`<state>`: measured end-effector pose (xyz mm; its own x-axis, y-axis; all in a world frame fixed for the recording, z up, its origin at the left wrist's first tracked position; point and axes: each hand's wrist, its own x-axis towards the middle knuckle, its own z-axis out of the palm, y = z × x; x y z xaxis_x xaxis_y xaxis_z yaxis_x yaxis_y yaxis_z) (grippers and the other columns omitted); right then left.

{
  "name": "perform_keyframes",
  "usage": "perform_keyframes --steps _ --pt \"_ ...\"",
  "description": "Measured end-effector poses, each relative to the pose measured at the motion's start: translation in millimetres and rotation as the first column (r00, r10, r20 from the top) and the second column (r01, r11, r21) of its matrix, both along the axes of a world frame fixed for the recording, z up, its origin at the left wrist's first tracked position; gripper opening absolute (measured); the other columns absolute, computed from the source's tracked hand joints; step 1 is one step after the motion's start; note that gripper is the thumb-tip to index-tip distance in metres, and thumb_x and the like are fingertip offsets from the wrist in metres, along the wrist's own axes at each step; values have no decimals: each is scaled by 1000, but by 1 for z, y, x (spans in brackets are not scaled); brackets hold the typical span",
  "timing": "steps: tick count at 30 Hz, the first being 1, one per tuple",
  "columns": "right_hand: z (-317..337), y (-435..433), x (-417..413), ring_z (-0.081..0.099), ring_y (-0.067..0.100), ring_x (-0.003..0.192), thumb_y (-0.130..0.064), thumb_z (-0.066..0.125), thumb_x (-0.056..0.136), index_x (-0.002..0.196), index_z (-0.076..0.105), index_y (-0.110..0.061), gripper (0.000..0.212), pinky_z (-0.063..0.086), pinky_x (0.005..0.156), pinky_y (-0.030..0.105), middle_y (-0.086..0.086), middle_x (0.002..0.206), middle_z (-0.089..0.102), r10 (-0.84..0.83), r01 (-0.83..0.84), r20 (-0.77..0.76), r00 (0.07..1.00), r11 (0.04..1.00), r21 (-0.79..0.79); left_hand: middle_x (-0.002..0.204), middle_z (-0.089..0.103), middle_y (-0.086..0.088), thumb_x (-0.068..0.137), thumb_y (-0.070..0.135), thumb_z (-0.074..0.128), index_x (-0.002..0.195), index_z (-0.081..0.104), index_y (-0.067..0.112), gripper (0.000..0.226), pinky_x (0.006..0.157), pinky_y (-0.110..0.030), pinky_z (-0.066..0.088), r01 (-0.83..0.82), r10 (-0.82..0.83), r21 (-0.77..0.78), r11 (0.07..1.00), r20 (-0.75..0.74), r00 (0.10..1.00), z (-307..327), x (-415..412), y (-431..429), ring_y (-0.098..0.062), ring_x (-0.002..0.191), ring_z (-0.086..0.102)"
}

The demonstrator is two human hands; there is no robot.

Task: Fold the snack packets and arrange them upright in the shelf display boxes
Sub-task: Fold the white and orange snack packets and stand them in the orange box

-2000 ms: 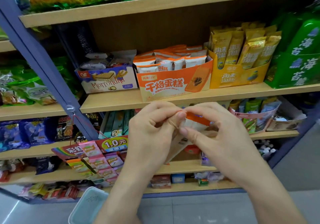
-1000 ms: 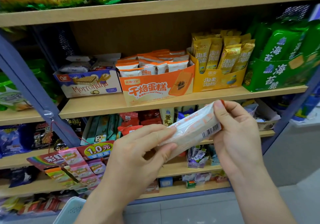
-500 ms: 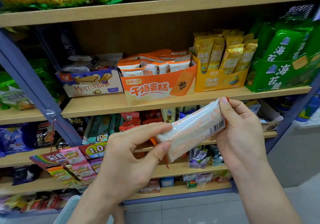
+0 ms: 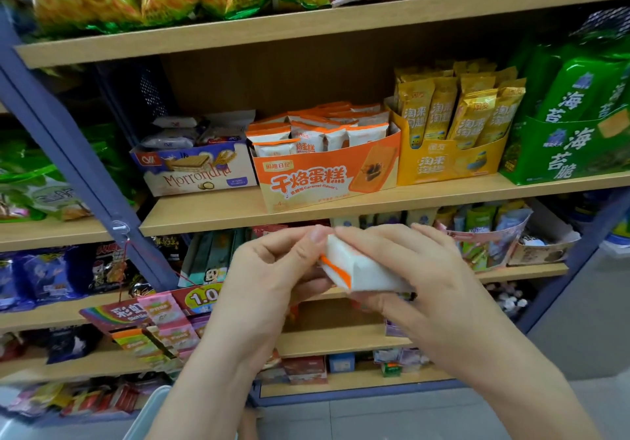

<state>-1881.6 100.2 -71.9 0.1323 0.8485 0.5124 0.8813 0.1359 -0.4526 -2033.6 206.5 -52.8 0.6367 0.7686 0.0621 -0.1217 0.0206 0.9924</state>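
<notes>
Two hands hold one white-and-orange snack packet [image 4: 371, 276] mid-frame: left hand [image 4: 269, 279] pinching its 9 o'clock end, right hand [image 4: 426, 282] wrapped over it, hiding its far end. Orange display box [image 4: 327, 180] stands at 12 o'clock.

Two hands [image 4: 269, 279] [image 4: 426, 272], one held packet [image 4: 368, 276], one orange box [image 4: 324, 177], one yellow box [image 4: 450, 163]

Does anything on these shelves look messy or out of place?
Yes. The orange display box sits crooked, its front corner poking past the shelf edge. In the Morrondina box beside it, the packets lie flat in a heap rather than upright.
</notes>
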Motion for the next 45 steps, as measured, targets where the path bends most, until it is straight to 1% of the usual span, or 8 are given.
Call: perform_keyframes --steps 6,10,17,22,28,35,40,45 --pt "6 -2 -5 64 7 105 -34 58 91 117 62 -39 27 52 83 20 -16 109 68 253 -246 -576 777 965 91 104 74 0 72 47 70 98 77 36 29 74 -25 57 -44 21 279 959 85 996 -1 -6 -2 -22 102 68" --pt "5 2 -10 64 8 107 -40 56 88 115 63 -39 28 53 84 20 -14 111 68 271 -294 -672 690 952 83 95 75 1 79 28 68 93 78 29 17 73 -22 56 -152 97 368 917 164 982 -3 -6 -3 -22 101 68" --pt "3 3 -14 67 14 99 -51 52 85 114 63 -39 34 58 83 33 -6 109 69 224 -307 -743 631 951 27 76 75 1 62 33 70 70 79 33 12 63 -24 57 -250 210 142 958 248 946 -5 1 -12 -18 80 72" --pt "1 1 -14 68 9 89 -55 51 84 112 62 -40 34 56 71 23 -11 99 70 179 -262 -705 686 965 -10 77 75 -4 66 31 77 73 79 28 8 63 -31 58 -220 193 116 969 204 960 -6 0 -11 -22 78 71" --pt "4 0 -17 67 7 84 -56 48 83 106 59 -48 27 54 68 20 -16 93 70 183 -256 -662 726 967 -13 77 69 7 68 37 80 75 74 27 14 62 -17 50 -107 82 349 931 88 993 3 -5 -1 -9 77 64" --pt "3 1 -24 68 11 95 -54 50 88 123 48 -58 35 59 78 35 -15 104 70 203 -246 -617 760 969 16 77 73 3 74 26 75 78 77 22 7 61 -19 53 -144 110 382 913 110 988 5 -5 3 -11 75 69" --pt "-6 9 -28 57 -1 86 -35 45 100 149 21 -48 57 50 69 18 -27 100 55 94 -58 -196 976 982 182 78 70 4 82 20 69 81 70 24 5 63 -19 52 -256 226 488 834 120 967 -5 1 -5 -8 73 64" --pt "-8 10 -31 48 -7 70 -37 41 101 152 17 -41 56 36 59 7 -32 77 45 75 -42 -146 986 976 215 83 68 2 82 21 66 84 70 22 4 65 -24 54 -187 159 487 853 99 982 -2 -2 -4 -14 79 65"
